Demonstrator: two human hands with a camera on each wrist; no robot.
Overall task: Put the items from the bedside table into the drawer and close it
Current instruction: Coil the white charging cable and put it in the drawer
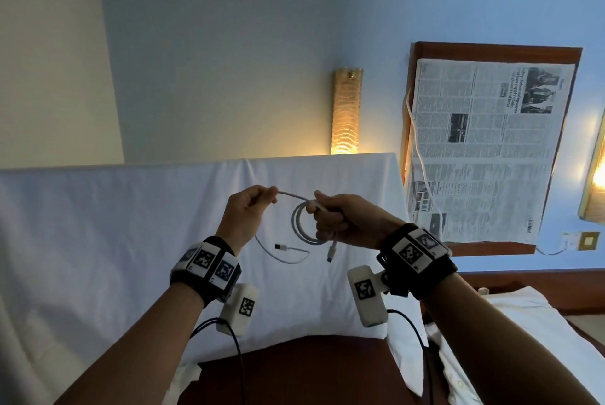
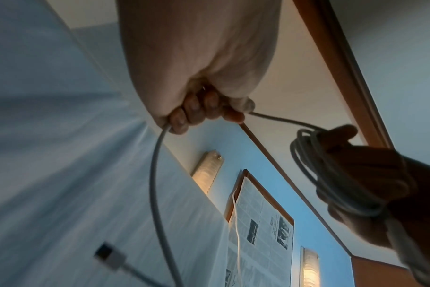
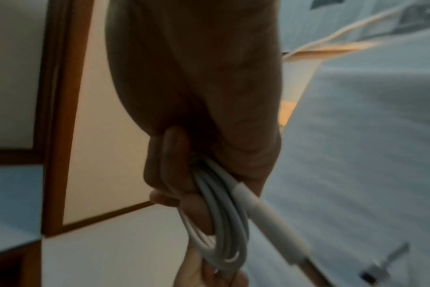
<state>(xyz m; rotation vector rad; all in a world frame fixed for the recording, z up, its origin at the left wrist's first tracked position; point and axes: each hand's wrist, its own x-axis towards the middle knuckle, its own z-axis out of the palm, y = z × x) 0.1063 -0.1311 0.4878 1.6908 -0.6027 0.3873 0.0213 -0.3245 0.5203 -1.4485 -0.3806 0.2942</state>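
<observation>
A white charging cable [image 1: 302,224] hangs between both hands in front of a white sheet. My right hand [image 1: 340,218] grips the wound coil [image 3: 221,223], and a white connector [image 3: 270,219] sticks out below its fingers. My left hand [image 1: 252,205] pinches the loose strand [image 2: 155,174] a short way left of the coil. The strand's tail droops down to a dark USB plug [image 1: 281,246], which dangles free. In the left wrist view, the right hand [image 2: 356,174] is seen with the loops wrapped round its fingers.
A white sheet [image 1: 131,224] covers the surface behind the hands. To the right is a wooden-framed panel lined with newspaper [image 1: 484,149], with another white cord [image 1: 422,159] along its left edge. A lit wall lamp [image 1: 347,113] glows above the sheet, and a wall socket [image 1: 586,241] sits far right.
</observation>
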